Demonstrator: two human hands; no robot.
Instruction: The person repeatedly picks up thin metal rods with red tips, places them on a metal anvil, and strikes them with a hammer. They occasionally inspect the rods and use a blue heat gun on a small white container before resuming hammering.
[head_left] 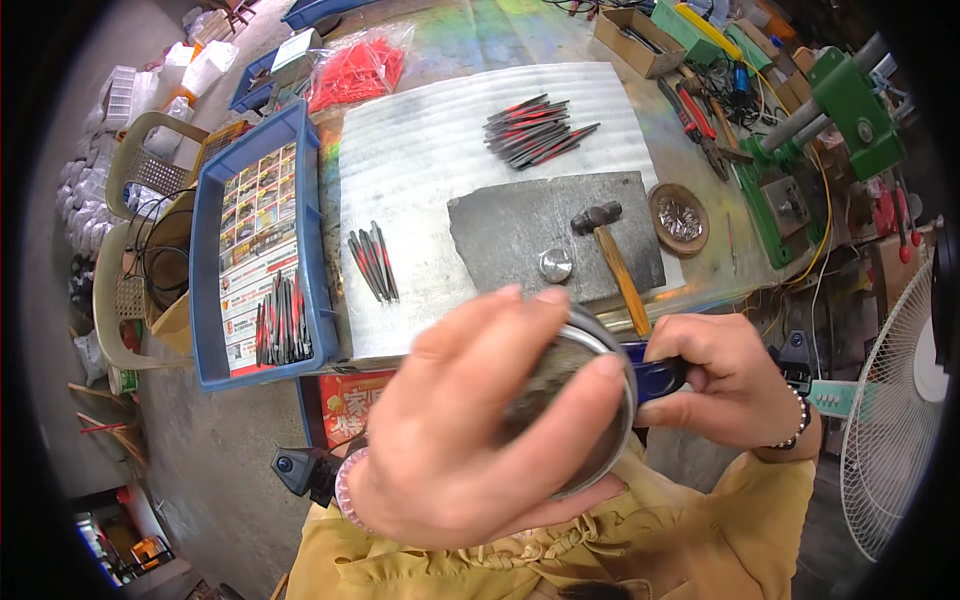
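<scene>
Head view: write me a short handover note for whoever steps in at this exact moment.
Left hand: cups a round metal-rimmed dish close to the body, fingers over its rim.
Right hand: grips a dark blue handle at the dish's right edge.
On the bench: hammer and a small metal disc on the dark slab; red-and-black pieces piled on the corrugated sheet, a few at its left, more in the blue tray.
Done or left: cannot tell from this view.

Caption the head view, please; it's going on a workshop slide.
Left hand cups a round metal tin while right hand grips a blue object above a bench with a hammer.
</scene>
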